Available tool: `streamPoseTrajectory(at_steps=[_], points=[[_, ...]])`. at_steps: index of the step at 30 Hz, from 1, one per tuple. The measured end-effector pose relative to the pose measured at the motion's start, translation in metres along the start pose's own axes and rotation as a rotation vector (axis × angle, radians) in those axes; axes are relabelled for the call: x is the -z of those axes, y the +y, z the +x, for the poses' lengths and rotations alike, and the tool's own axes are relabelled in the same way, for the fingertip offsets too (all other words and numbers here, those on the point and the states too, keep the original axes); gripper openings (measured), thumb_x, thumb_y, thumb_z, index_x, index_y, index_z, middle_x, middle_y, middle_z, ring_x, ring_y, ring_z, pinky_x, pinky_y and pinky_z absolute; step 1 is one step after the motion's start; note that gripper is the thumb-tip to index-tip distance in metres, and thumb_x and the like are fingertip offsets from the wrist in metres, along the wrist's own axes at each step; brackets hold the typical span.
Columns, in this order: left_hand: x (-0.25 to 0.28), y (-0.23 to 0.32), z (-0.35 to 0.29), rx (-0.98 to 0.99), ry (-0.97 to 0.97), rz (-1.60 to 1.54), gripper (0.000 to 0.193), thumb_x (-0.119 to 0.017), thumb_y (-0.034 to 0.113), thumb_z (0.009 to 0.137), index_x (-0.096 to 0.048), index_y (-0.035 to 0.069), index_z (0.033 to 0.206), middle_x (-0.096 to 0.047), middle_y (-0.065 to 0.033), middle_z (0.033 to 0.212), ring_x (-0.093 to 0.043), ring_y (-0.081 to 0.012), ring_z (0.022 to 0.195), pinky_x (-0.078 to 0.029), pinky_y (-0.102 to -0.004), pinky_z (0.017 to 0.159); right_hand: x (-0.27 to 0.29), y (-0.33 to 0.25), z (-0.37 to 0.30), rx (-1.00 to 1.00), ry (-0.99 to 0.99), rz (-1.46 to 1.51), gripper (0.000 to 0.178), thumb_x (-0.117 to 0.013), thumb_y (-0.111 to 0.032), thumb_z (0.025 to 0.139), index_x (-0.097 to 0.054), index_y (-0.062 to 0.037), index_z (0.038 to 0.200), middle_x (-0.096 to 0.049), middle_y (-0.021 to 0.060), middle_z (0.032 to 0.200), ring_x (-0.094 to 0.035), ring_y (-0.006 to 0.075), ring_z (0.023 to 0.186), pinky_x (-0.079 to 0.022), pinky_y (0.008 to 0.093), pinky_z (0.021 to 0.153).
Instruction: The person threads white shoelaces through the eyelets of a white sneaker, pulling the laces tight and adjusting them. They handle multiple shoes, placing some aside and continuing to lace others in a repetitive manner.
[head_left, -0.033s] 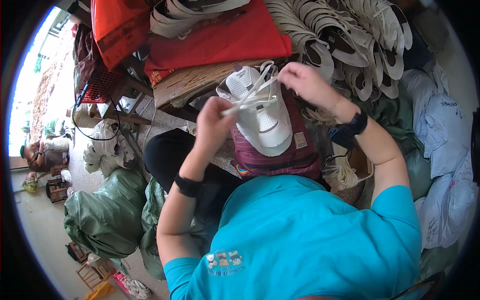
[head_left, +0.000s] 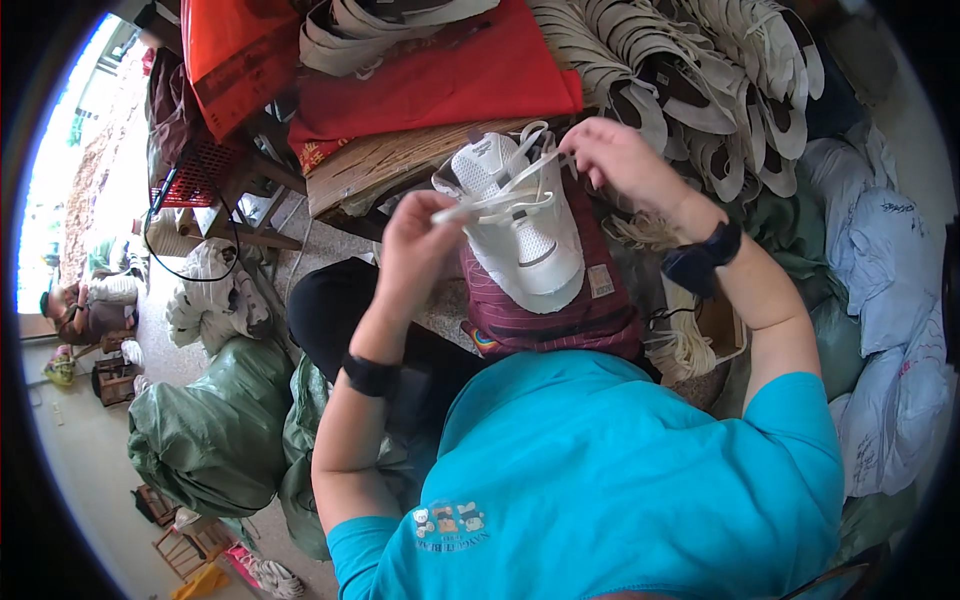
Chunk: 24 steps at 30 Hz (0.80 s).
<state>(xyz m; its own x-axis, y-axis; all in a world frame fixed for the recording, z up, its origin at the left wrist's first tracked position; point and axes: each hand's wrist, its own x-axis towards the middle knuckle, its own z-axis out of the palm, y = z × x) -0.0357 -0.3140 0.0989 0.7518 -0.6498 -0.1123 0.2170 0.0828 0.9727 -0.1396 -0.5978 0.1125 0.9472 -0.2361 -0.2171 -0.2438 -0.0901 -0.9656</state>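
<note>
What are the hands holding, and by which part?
A white shoelace: the left hand and the right hand each pinch a strand of it over the white shoe; whether at the tips cannot be told.

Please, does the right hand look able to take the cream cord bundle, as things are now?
Probably yes, but not at once: the right hand seems to pinch a shoelace, so its grip would first need to open. The cord bundle lies on the same side, and nothing seems to cover it.
</note>
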Motion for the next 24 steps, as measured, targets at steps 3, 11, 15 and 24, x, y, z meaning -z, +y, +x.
streamPoseTrajectory(at_steps=[3, 11, 15, 24], points=[[0.011, 0.041, -0.002, 0.055, 0.013, -0.335, 0.019, -0.061, 0.009, 0.097, -0.057, 0.001, 0.114, -0.061, -0.0017, 0.091, -0.054, -0.0059, 0.075, -0.045, -0.0201, 0.067, 0.026, -0.024, -0.011, 0.043, 0.101, 0.316, 0.023, -0.048, -0.016, 0.101, -0.061, -0.0041, 0.115, -0.062, -0.0016, 0.084, -0.061, 0.0059, 0.067, -0.054, 0.0225, 0.063], [0.092, 0.096, -0.003, -0.075, -0.079, -0.977, 0.028, -0.050, 0.002, 0.099, -0.053, 0.000, 0.127, -0.050, -0.0015, 0.084, -0.038, -0.0086, 0.065, -0.036, -0.0238, 0.062, 0.164, -0.066, 0.000, 0.494, 0.268, 0.550, 0.022, -0.050, -0.009, 0.100, -0.055, 0.0049, 0.117, -0.066, 0.0151, 0.107, -0.066, 0.0236, 0.101, -0.055, 0.0339, 0.093], [0.141, 0.095, -0.002, -0.063, 0.124, -0.956, 0.032, -0.050, -0.003, 0.096, -0.053, 0.000, 0.128, -0.048, -0.0006, 0.078, -0.037, -0.0086, 0.062, -0.034, -0.0243, 0.061, 0.215, -0.090, -0.021, 0.463, 0.491, 0.637, 0.021, -0.051, -0.004, 0.099, -0.053, 0.0076, 0.115, -0.065, 0.0171, 0.102, -0.068, 0.0248, 0.096, -0.057, 0.0376, 0.091], [0.257, 0.068, -0.020, -0.186, 0.604, -0.711, 0.026, -0.052, 0.000, 0.097, -0.060, 0.003, 0.121, -0.059, -0.0049, 0.085, -0.045, -0.0139, 0.065, -0.040, -0.0277, 0.067, 0.291, -0.019, -0.040, 0.556, 1.229, 0.122, 0.020, -0.054, -0.005, 0.097, -0.060, 0.0079, 0.110, -0.068, 0.0147, 0.095, -0.067, 0.0206, 0.087, -0.057, 0.0345, 0.085]])
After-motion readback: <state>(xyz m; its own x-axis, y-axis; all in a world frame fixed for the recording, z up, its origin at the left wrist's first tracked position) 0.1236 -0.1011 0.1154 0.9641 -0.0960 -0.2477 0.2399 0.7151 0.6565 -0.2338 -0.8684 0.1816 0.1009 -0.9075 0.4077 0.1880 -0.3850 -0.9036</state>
